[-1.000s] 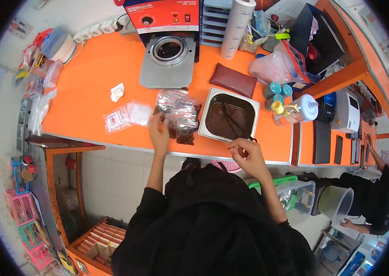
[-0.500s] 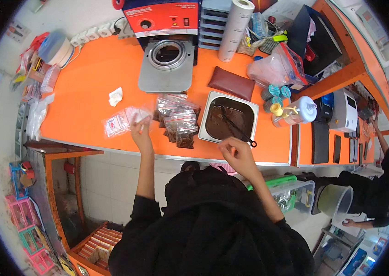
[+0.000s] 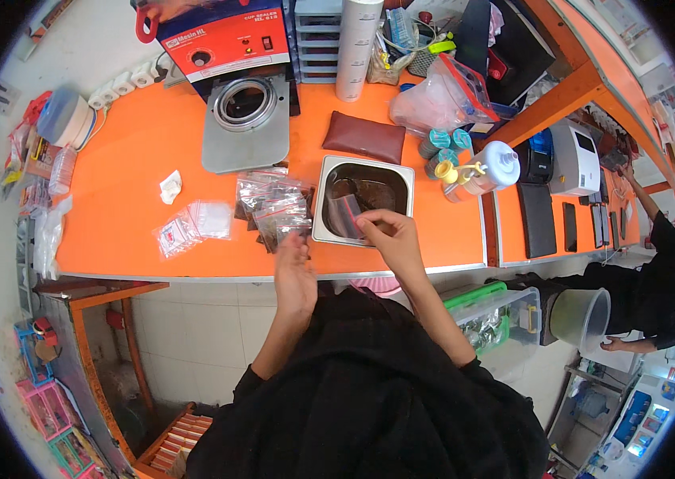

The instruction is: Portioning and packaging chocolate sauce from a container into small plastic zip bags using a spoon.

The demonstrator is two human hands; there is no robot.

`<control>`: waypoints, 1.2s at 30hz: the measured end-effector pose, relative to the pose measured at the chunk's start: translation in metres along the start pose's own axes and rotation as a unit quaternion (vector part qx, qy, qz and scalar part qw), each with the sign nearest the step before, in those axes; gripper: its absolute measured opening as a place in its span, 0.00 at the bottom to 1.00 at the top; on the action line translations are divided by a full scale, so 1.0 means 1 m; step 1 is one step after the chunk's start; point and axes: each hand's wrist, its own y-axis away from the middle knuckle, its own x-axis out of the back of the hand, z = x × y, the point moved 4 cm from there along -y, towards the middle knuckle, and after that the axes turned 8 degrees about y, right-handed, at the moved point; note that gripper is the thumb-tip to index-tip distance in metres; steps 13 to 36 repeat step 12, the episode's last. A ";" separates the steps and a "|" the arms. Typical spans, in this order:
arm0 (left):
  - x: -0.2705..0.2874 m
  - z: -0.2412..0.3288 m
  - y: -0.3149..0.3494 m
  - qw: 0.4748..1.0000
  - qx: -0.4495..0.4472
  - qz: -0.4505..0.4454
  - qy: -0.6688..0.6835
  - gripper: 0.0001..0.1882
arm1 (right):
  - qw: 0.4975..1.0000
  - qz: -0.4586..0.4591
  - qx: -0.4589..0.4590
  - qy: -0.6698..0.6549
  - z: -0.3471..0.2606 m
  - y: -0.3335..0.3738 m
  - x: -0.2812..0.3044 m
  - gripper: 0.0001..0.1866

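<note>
Over the steel tray [image 3: 408, 209] of dark brown sauce, my right hand [image 3: 395, 242] pinches a small clear zip bag [image 3: 344, 215] by its edge. Part of a dark utensil [image 3: 356, 188] shows in the sauce, the rest hidden behind the bag and hand. Just left of the tray, my left hand [image 3: 296, 275] is raised with its fingers loosely apart and slightly blurred, nothing visible in them. Beyond its fingertips lies a pile of zip bags with dark brown contents [image 3: 277, 209]. Flat empty zip bags [image 3: 211, 219] rest on the orange table farther left.
A red and blue cup sealing machine [image 3: 233, 56] stands behind the bags. Near the tray are a brown leather pouch [image 3: 364, 137], teal-lidded jars [image 3: 439, 144] and a bottle with a yellow spout [image 3: 487, 171]. Another person [image 3: 649, 271] in black is at the right.
My right hand now holds a zip bag above the tray. My left hand has left the empty bags and moved right, near the filled ones. The view has shifted.
</note>
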 end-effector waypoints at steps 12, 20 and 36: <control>-0.081 0.001 0.016 0.807 -0.002 -0.234 -0.543 0.10 | 0.968 -0.178 -0.116 -0.133 0.004 0.024 -0.001 0.07; -0.081 0.001 0.016 0.807 -0.002 -0.234 -0.543 0.10 | 0.968 -0.178 -0.116 -0.133 0.004 0.024 -0.001 0.07; -0.081 0.001 0.016 0.807 -0.002 -0.234 -0.543 0.10 | 0.968 -0.178 -0.116 -0.133 0.004 0.024 -0.001 0.07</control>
